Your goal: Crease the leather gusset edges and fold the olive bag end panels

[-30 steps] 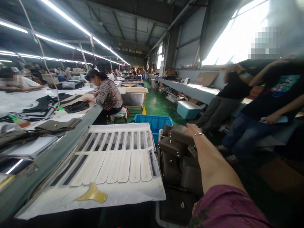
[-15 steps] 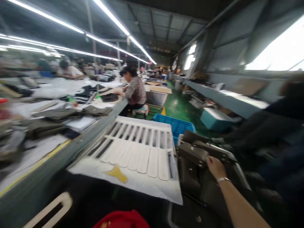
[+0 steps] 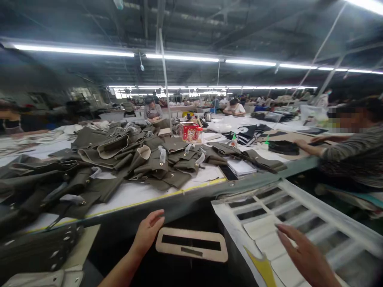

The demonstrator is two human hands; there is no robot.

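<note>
My left hand (image 3: 149, 230) is open and empty, its fingers loosely bent towards the table edge. Just right of it is a beige, rounded rectangular frame piece (image 3: 167, 250) with a long slot, over a dark area; I cannot tell whether the hand touches it. My right hand (image 3: 303, 251) is open, fingers stretched out, above a white slotted board (image 3: 236, 235). Pale strips (image 3: 263, 229) lie in rows on that board, and a yellow piece (image 3: 263, 269) is at its near edge.
Grey-brown leather-like pieces (image 3: 149, 163) with metal fittings are heaped on the long table (image 3: 131, 194). A red box (image 3: 190, 131) stands behind them. Dark pieces (image 3: 38, 247) lie stacked at lower left. A co-worker (image 3: 353, 155) sits at the right.
My view has swung left. The right hand has left the dark pieces in the crate and is now over the white board. My left hand has come into view.
</note>
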